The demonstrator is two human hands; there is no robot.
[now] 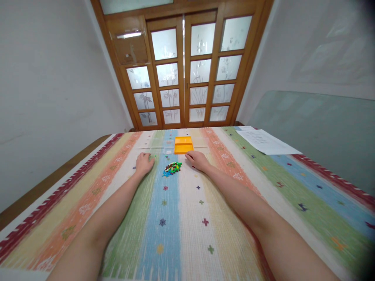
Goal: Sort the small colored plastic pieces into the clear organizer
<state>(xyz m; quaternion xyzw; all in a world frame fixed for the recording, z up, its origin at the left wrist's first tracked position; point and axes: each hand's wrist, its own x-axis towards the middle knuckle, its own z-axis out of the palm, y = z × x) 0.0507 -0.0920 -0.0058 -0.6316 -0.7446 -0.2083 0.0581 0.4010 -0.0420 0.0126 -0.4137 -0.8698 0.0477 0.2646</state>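
Observation:
My left hand rests on the striped cloth with its fingers curled under, just left of a small heap of colourful little pieces. A tiny green piece shows at its fingertips; whether the fingers hold it is unclear. My right hand lies palm down to the right of the heap, fingers bent loosely, nothing visible in it. Just beyond the heap, between the two hands, sits a shallow yellow tray with compartments.
The striped tablecloth covers the whole table. White printed sheets lie at the far right. Wooden glazed doors stand behind the table, and a glass panel leans on the right wall.

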